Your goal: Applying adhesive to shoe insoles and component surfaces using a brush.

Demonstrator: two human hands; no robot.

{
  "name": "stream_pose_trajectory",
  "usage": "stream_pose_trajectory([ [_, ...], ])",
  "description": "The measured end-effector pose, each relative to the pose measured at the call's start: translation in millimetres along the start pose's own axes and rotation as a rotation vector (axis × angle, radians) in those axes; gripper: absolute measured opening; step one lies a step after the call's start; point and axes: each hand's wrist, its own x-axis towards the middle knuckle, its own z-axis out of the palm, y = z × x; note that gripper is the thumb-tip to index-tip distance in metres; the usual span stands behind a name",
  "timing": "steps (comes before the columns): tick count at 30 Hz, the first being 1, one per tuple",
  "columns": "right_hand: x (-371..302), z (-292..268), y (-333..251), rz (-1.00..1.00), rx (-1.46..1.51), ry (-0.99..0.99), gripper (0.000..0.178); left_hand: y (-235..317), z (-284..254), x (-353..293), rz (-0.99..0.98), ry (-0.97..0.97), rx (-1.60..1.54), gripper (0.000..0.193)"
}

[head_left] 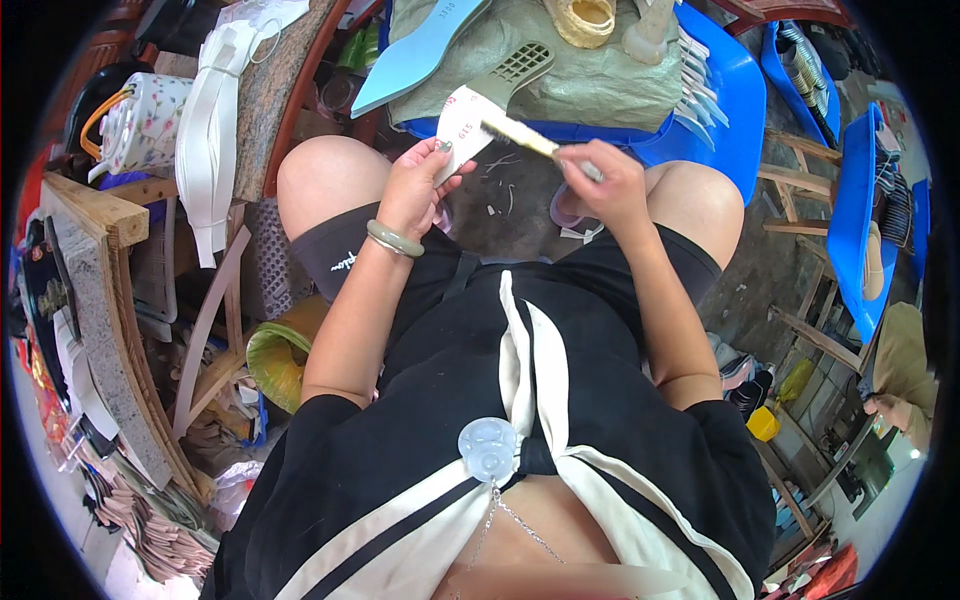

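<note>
A: Step noted: white insole piece [462, 128] is gripped in left hand [415, 190] above the knees; brush [520, 133] is clenched in right hand [605, 185], bristles laid on it.

B: Judged next: strokes kept even, piece held steady.

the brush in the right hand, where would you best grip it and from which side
Grip the brush by its handle end, low and right, as the right hand does. The bristle end points up-left onto the white insole piece pinched by the left hand, so come from the right, clear of both.
</note>
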Motion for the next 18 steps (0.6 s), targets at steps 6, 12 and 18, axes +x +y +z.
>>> stream_pose_trajectory([
  [6,29.9,3.6,42.0,0.127,-0.042,0.210,0.011,1.2,-9.0,5.6,-0.049,0.015,0.019,0.023],
  [12,43.7,-4.8,59.7,0.343,-0.110,0.323,0.015,2.4,-8.5,4.6,-0.011,0.066,0.065,0.022],
  [18,75.2,-8.2,72.0,0.236,-0.265,0.269,0.016,3.9,1.4,2.3,0.188,0.048,0.364,0.026],
])
